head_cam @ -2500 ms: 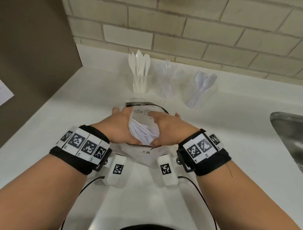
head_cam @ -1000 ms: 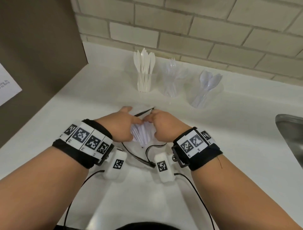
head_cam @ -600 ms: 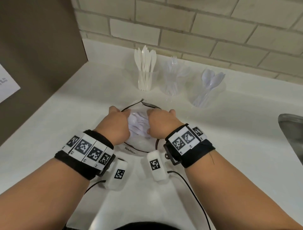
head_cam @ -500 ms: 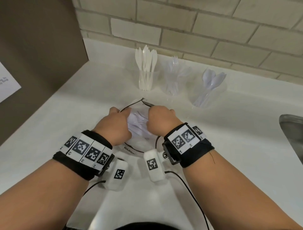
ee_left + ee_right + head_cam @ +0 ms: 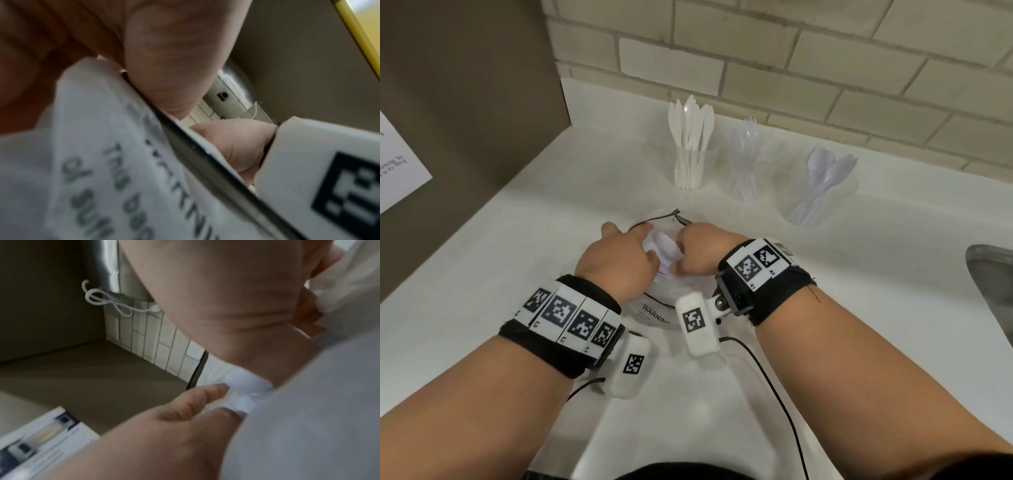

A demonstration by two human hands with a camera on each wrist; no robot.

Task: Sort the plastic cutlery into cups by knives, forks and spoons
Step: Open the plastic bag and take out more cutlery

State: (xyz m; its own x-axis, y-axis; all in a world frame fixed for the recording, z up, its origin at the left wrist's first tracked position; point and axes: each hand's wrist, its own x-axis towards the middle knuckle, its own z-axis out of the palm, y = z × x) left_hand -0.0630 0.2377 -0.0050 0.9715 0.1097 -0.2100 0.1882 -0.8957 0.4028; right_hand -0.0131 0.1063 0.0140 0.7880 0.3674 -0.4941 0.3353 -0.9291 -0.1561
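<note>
A clear zip bag printed with "WARNING" lies on the white counter in front of me. White plastic cutlery is bunched inside it. My left hand grips the bag from the left, and my right hand is curled on it from the right, by the black zip rim. In the right wrist view, spoon bowls show through the plastic beside my left fingers. At the back stand three clear cups: knives, forks and spoons.
A brown panel with a white paper closes off the left side. The brick wall runs behind the cups. A metal sink edge shows at the far right. Cables trail from my wrist cameras over the near counter.
Both hands have slid forward along the bag toward the cups and squeezed it together. My right wrist has rolled, with the hand closed tighter near the zip rim.
</note>
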